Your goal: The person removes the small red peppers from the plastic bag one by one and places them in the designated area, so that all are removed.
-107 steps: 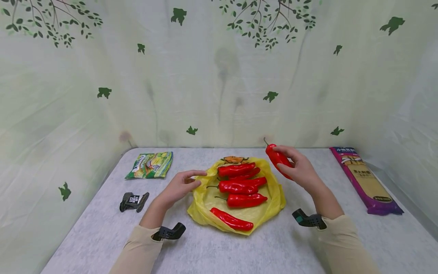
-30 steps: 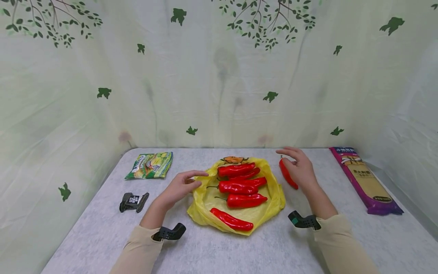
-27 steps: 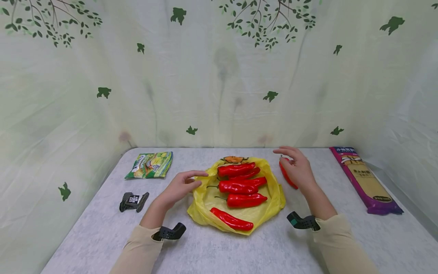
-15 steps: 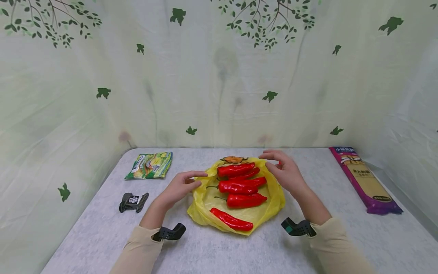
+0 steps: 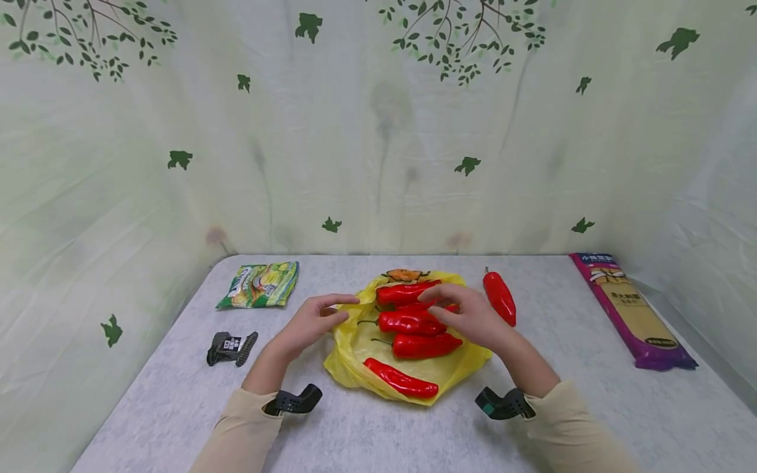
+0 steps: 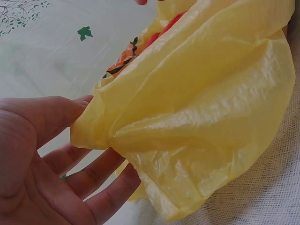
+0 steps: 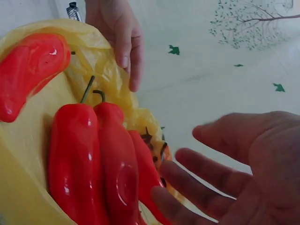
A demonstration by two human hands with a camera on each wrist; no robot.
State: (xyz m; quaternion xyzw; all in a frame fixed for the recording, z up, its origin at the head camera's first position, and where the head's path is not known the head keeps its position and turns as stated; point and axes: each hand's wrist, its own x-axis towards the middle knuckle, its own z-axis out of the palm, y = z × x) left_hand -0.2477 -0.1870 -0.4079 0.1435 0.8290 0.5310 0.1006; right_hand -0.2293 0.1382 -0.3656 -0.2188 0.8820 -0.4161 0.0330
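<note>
A yellow plastic bag (image 5: 355,368) lies spread wide in the middle of the table, with several glossy red peppers (image 5: 427,346) inside. My left hand (image 5: 310,322) holds the bag's left rim; in the left wrist view the thumb and fingers take the film's edge between them. Over the bag's right side is my right hand (image 5: 473,315), holding nothing, its fingers spread above the upper peppers and partly hiding them. The right wrist view shows the fingers apart beside a pepper (image 7: 119,173). Another red pepper (image 5: 499,297) lies on the table right of the bag.
At the back left lies a green and yellow snack packet (image 5: 260,285), with a small black labelled item (image 5: 230,348) in front of it. A long purple noodle packet (image 5: 633,309) lies along the right. A leaf-printed curtain (image 5: 378,131) surrounds the table.
The right hand carried a red pepper to the table right of the bag and let go of it. It then moved left, back over the bag. My left hand stayed at the rim.
</note>
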